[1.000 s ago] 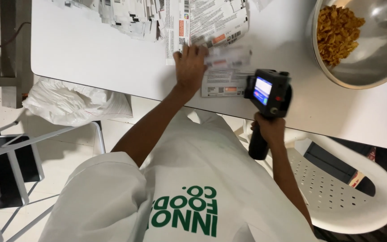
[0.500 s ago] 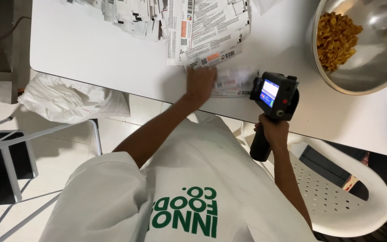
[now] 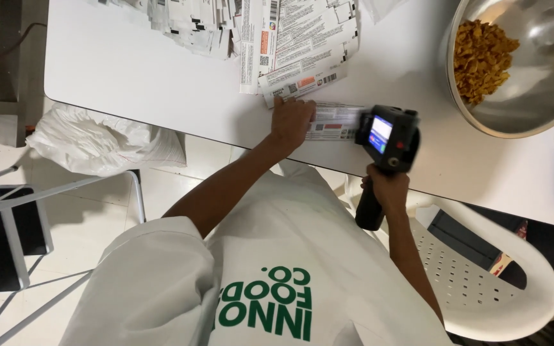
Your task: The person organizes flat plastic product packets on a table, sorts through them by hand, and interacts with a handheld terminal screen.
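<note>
A flat carton (image 3: 331,122) was pinned at the desk (image 3: 129,70) near edge by the left hand (image 3: 292,120). A printer gun (image 3: 386,138) was gripped by the right hand (image 3: 385,187). Carton judged light, floppy; best pressed flat.

flat printed pouch (image 3: 335,122): white, red patch, near bench edge | pile of flat white pouches (image 3: 277,32): far side, overlapping | handheld printer screen (image 3: 380,132): small, blue-lit, beside the pouch

Single head view: steep downward look, close over table (image 3: 136,77) edge, torso and both arms.
</note>
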